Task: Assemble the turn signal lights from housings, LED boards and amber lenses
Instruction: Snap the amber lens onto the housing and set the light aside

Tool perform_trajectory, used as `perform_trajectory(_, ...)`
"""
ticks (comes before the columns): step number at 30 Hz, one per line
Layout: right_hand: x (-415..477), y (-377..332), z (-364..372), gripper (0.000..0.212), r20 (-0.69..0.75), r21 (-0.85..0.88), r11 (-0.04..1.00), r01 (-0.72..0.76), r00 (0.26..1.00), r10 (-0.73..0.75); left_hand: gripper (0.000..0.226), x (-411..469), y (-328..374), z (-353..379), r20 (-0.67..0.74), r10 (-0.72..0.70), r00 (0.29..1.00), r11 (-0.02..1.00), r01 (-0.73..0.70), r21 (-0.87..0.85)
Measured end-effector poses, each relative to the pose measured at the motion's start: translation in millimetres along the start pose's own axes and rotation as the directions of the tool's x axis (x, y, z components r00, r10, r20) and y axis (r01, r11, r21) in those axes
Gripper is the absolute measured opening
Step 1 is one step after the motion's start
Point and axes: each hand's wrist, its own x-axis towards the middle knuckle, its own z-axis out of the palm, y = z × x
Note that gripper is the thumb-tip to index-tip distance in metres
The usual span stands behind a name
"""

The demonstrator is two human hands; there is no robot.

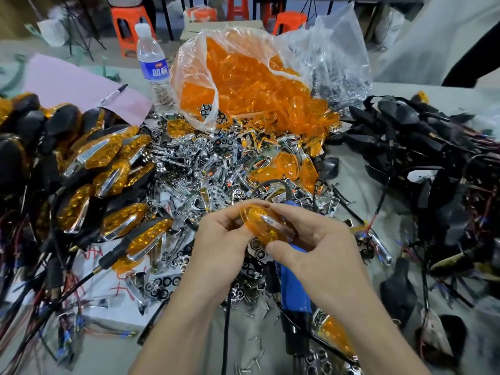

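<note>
Both my hands hold one amber lens [263, 224] with a chrome strip inside, low in the middle of the view. My left hand [219, 239] grips its left end; my right hand [315, 244] pinches its right end with thumb and fingers. Behind the lens lies a heap of chrome reflector and LED parts [194, 169]. A clear bag of amber lenses [243, 85] stands open at the back. Black housings with wires [422, 147] are piled at the right. Finished amber turn signals [100, 163] are stacked at the left.
A blue-handled tool [293, 285] lies under my right wrist, with small screws [259, 353] scattered near it. A water bottle [153, 63], a pink sheet [73, 82] and a pen [115, 93] sit at the back left. Orange stools [130, 25] stand beyond the table.
</note>
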Motion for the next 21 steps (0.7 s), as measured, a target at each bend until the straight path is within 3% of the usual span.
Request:
perform_trajectory(7, -13.5, -3.4, 3.1, 0.046, -0.203, 0.135, 0.990, 0.029, 0.979, -0.001, 0.034, 1.7, 0.2, 2.4, -0.083, -0.001, 0.997, 1.000, 0.003, 0.024)
perform_trajectory(11, -27.4, -4.2, 22.0, 0.039, -0.256, 0.064, 0.997, -0.042, 0.965, 0.057, 0.028, 2.5, -0.8, 8.1, -0.136, -0.046, 0.990, 0.999, 0.044, -0.015)
perform_trajectory(13, -30.1, -2.0, 27.3, 0.035, -0.274, 0.025, 0.994, -0.104, 0.956, 0.107, 0.025, 1.6, -0.7, 8.9, -0.112, -0.083, 0.990, 0.996, 0.078, -0.051)
perform_trajectory(17, -29.5, -2.3, 27.9, 0.064, -0.317, -0.089, 0.983, -0.160, 0.940, 0.125, 0.031, -1.4, 0.5, 0.8, 0.058, -0.183, 0.981, 0.963, 0.191, -0.191)
perform_trajectory(21, -27.6, 1.1, 26.1, 0.048, -0.322, -0.101, 0.982, -0.161, 0.939, 0.121, 0.036, -0.6, 0.9, -3.9, 0.098, -0.152, 0.984, 0.967, 0.169, -0.192)
